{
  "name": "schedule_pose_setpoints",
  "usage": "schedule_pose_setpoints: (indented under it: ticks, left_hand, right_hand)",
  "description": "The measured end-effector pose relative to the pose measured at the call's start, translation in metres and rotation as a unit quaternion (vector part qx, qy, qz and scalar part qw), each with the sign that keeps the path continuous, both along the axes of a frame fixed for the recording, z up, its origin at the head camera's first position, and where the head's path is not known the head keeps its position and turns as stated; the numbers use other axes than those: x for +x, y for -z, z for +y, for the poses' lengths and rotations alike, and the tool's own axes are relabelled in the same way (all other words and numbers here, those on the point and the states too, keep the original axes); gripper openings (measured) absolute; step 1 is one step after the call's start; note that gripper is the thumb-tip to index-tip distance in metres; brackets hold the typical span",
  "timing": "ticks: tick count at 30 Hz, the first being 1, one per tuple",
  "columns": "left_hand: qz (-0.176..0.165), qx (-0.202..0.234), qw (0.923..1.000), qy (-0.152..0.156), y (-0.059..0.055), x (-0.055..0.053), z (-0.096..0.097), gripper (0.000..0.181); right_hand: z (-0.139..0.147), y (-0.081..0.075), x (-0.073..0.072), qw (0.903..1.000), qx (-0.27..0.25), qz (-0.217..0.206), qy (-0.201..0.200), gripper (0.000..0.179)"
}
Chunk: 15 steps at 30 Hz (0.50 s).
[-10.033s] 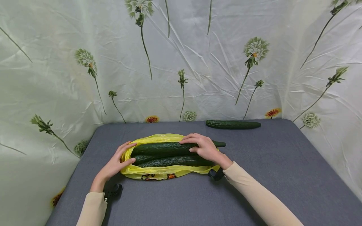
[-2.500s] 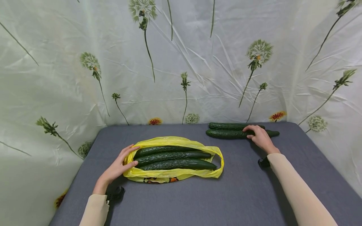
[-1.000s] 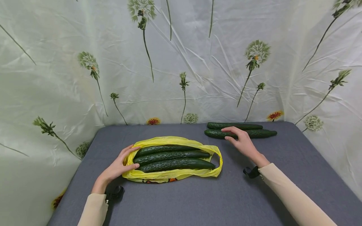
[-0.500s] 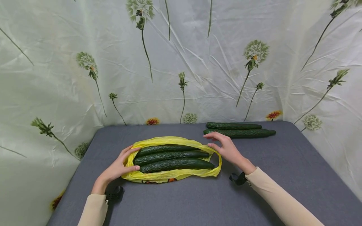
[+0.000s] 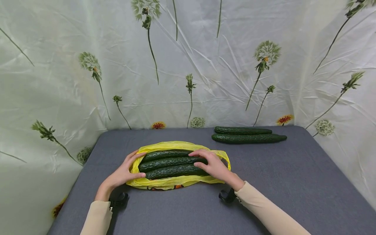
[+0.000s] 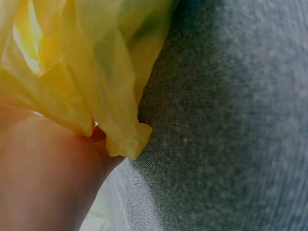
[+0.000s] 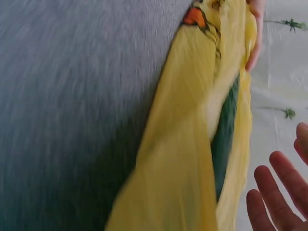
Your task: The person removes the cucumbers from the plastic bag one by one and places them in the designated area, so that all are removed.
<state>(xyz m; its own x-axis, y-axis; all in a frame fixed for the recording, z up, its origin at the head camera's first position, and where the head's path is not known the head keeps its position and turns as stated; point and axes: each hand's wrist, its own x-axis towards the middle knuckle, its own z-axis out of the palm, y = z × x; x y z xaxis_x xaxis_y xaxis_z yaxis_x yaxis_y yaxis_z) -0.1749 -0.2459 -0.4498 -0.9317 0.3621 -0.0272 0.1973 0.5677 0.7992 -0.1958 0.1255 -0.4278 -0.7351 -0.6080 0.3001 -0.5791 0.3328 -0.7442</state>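
A yellow plastic bag lies on its side on the table in the head view, its mouth spread upward. Three long dark green cucumbers lie side by side in it. My left hand holds the bag's left end, with thumb and fingers spread over the rim. In the left wrist view the yellow plastic bunches against that hand. My right hand hovers over the cucumbers' right ends and hides them. Its fingers are parted and hold nothing in the right wrist view.
Two more cucumbers, a rear one and a longer front one, lie parallel near the table's back edge, right of centre. Grey cloth covers the table. A pale curtain with printed dandelions hangs behind and at both sides.
Since ten seconds ago, one cucumber has gone from the bag to the back of the table beside the other. My right hand then let go of it and came back left over the bag.
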Motion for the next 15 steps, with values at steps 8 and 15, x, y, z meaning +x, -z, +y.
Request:
schedule_pose_setpoints:
  ticks: [8,15]
  left_hand:
    - [0.000,-0.010,1.0000,-0.001,0.004,-0.001,-0.002,0.079]
    - [0.003,-0.008,1.0000,0.001,0.008,-0.002,-0.002,0.079]
  right_hand:
    - [-0.025,0.007,0.006,0.9995,0.009,-0.026,-0.016,0.033]
    - [-0.039,0.014,0.009,0.9992,0.030,-0.024,-0.005,0.031]
